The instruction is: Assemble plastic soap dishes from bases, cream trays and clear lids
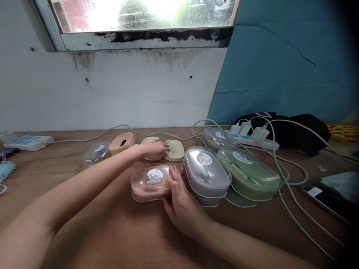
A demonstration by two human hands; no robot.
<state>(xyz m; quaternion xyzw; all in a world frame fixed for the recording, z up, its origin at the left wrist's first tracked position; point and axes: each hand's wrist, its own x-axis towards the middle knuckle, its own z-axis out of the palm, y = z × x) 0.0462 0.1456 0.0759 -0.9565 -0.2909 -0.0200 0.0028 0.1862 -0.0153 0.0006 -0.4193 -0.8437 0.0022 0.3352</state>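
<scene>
Daylight glares through the window [146,13]; the scene below is dim, soft-focused, with darkened, warped edges.

Pink box [150,182] at six o'clock; grey box [206,171] and green box [248,170] toward three; cream lid [175,149] centre; brown table [112,231].

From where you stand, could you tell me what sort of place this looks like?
Probably an improvised workbench in a plain room: a wooden table against a stained white wall under a window, with a power strip full of chargers and several lidded plastic boxes, one pink box.
</scene>
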